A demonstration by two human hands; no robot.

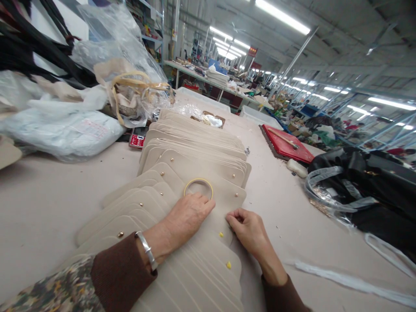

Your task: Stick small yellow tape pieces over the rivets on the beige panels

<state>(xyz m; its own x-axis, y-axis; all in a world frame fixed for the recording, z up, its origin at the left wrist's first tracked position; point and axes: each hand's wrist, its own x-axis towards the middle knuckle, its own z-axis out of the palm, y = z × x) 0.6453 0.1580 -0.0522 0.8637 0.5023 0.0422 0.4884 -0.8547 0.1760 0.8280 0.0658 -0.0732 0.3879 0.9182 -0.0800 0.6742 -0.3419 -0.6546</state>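
My left hand (pixel 186 216) is closed at the near side of a thin yellow roll of tape (pixel 212 187), over the beige bag panels (pixel 204 167). The fingertips and the roll's near edge are hidden under the hand. To the right, my right hand (pixel 248 227) pinches thumb against forefinger by the panels' right edge; whatever is between them is too small to make out. Small yellow pieces (pixel 229 264) stick to the panels below it. The panels lie overlapped in a long fanned row, with gold studs (pixel 121 234) near their corners.
Plastic-wrapped packets (pixel 61 130) and a clear bag lie at the left. A red slab (pixel 287 143) with a hammer (pixel 282 138) on it sits at the back right. Black bags (pixel 383 195) line the right edge, and a white strip (pixel 351 284) lies nearer.
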